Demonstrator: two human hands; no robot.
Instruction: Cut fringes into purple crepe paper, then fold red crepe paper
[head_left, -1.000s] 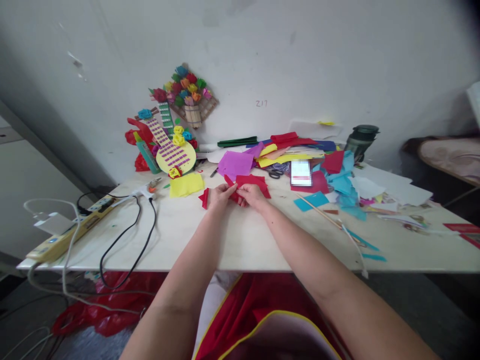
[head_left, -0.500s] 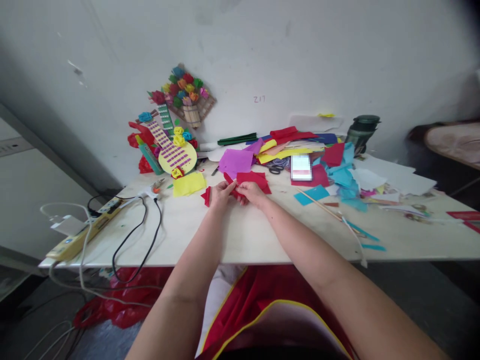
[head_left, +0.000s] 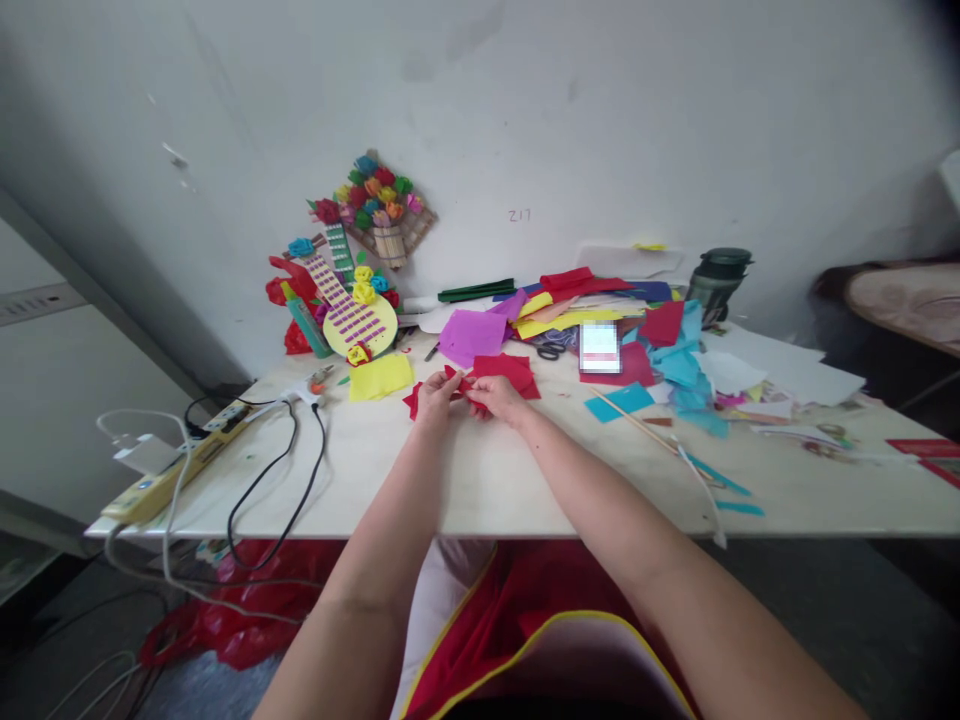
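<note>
Both hands meet over the front middle of the table. My left hand [head_left: 433, 399] is closed, its fingertips pinching a piece of red crepe paper [head_left: 478, 405]. From the other side my right hand [head_left: 496, 397] pinches the same piece, fingertips almost touching the left ones. Fingers cover much of that paper, so its exact shape is hidden. A small pointed red scrap [head_left: 411, 402] shows at the left hand's outer side; whether it joins the held piece I cannot tell. Just behind the right hand lie flat red paper sheets [head_left: 511, 371].
Yellow paper [head_left: 381, 378], purple paper [head_left: 472, 337] and black scissors [head_left: 551, 351] lie behind the hands. A glue bottle [head_left: 306, 322] stands beside a paper-flower guitar [head_left: 360, 325]. Wooden sticks [head_left: 637, 420] lie right; a power strip [head_left: 180, 465] with cables is left. A dark bottle [head_left: 718, 285] stands back right.
The view has tipped slightly, so everything sits a little lower. Both hands still pinch the red crepe paper; its upright end between the fingers now shows shorter and more bunched.
</note>
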